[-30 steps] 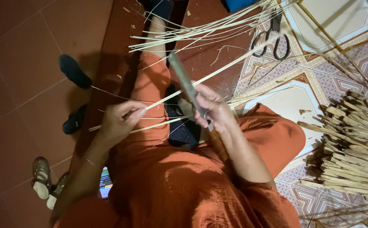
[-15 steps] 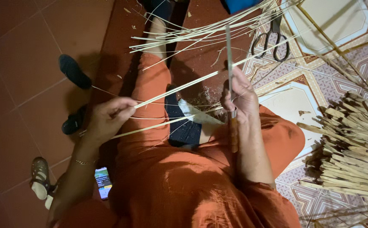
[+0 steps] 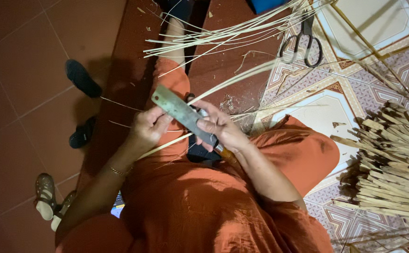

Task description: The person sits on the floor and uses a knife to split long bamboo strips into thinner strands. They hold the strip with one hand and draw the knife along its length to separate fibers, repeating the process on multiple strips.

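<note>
1. Right hand [image 3: 223, 129], centre of the frame: fingers closed around a knife [image 3: 185, 117] at the junction of blade and wooden handle; the handle end protrudes below the palm toward the lower right.
2. Knife: broad, flat, grey metal blade running diagonally from the centre toward the upper left, its blunt tip lying just above the left hand.
3. Left hand [image 3: 147, 127], just left of centre: fingers curled and pinched on a thin pale bamboo strip [image 3: 235, 79], directly beneath the blade tip. Whether the fingers also touch the blade cannot be told.
4. Bamboo strip: passes under the blade between the two hands, one end extending toward the upper right, the other emerging below the left hand toward the lower left.
5. Loose bundle of similar pale strips [image 3: 214, 35], upper centre, fanned across the dark red floor.
6. Black-handled scissors [image 3: 303, 42], upper right, lying on patterned floor tiles [image 3: 354, 89], well apart from the hands.
7. Pile of split bamboo sticks [image 3: 392, 159], right edge of the frame.
8. Orange garment [image 3: 204, 206], lower centre, covering the seated person's lap and knees.
9. Dark shoes [image 3: 81, 79] and pale sandals [image 3: 47, 197], left side, on plain red tiles.
</note>
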